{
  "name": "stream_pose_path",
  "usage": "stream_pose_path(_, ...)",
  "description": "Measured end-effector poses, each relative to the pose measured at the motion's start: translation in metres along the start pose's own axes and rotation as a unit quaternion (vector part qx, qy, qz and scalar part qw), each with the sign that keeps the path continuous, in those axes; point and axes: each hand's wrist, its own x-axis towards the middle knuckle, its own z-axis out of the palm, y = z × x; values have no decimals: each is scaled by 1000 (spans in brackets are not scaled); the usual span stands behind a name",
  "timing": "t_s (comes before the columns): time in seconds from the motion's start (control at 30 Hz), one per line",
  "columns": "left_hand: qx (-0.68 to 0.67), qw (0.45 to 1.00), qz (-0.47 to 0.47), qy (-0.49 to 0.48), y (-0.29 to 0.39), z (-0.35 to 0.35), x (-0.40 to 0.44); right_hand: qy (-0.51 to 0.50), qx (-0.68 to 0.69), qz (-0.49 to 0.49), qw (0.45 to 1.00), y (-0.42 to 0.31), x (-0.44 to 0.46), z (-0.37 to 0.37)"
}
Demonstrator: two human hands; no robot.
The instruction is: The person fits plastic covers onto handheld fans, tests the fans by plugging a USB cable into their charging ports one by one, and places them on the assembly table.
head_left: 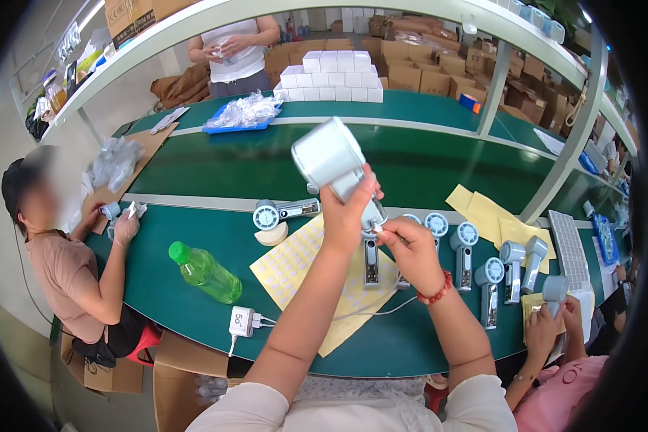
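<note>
In the middle of the head view, my left hand [349, 209] is wrapped round the handle of a pale blue handheld fan [327, 153], its round head tilted up. My right hand [409, 248] pinches at the fan's lower end, where a small white piece, perhaps a cable plug, shows between the fingertips. Under my hands lies a yellow sheet of round stickers [302, 266]. Several similar fans stand or lie to the right, one of them this fan [490, 277]; another fan [266, 214] lies to the left beside a whitish round piece [272, 235].
A green bottle [207, 272] and a white charger [242, 322] with cables are at left. Co-workers sit on both sides; another person stands behind the bench. White boxes [331, 78], a blue tray [241, 119] and a metal post [572, 137] are farther off.
</note>
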Motion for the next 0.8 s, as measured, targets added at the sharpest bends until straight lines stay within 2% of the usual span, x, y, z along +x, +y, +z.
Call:
stream_pose_path(0.07,25,999,25,-29,-1,-2,-2,-33,-1,-9,999,4,4,-6)
stream_pose_path(0.2,155,984,74,-56,-9,-14,-11,-22,28,32,999,8,4,-6)
stream_pose_path(0.27,201,968,131,-79,-15,-17,-15,-20,19,21,999,14,4,-8)
stream_pose_path(0.33,297,923,217,-111,-19,-22,-10,-19,19,12,1000,20,3,-8)
stream_pose_path(0.37,353,880,288,-134,-18,-25,-5,-20,24,7,999,23,3,-8)
stream_pose_path(0.43,409,826,363,-140,-12,-26,-5,-26,36,0,999,25,4,-8)
stream_pose_path(0.5,418,840,330,-102,-11,-25,-15,-19,32,-11,999,22,5,-9)
stream_pose_path(0.6,352,867,350,-44,-10,-15,-21,16,31,0,999,18,3,-9)
stream_pose_path(0.8,365,873,323,-22,-5,-4,-28,32,90,40,995,6,5,-17)
